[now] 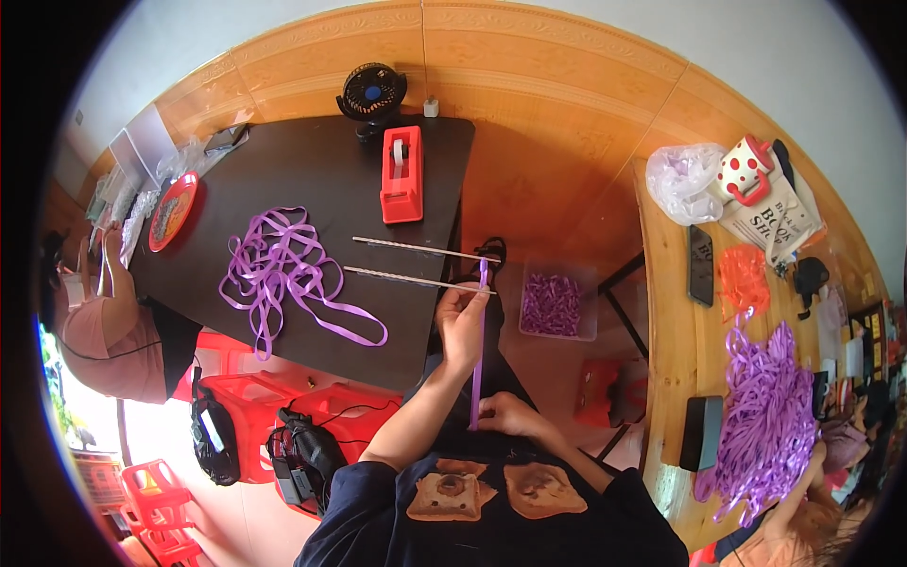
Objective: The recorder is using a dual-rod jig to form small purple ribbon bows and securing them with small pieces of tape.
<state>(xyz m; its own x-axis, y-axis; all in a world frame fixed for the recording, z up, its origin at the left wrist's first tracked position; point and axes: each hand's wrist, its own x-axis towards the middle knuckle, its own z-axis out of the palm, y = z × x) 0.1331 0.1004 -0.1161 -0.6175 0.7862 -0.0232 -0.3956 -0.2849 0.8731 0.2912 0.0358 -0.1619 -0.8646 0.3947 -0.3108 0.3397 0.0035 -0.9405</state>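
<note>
a person's view down at their own two hands, which hold one purple ribbon strip [479, 340] stretched upright between them. the left hand [463, 321] is raised and pinches the strip near its top end; the right hand [508, 414], lower and close to the body, grips its bottom end. the strip runs straight from one hand to the other, just past the near edge of a dark bench [312, 189]. on the bench lie a loose tangle of purple ribbon [283, 269], two thin sticks [416, 265] and a red tape dispenser [402, 175].
</note>
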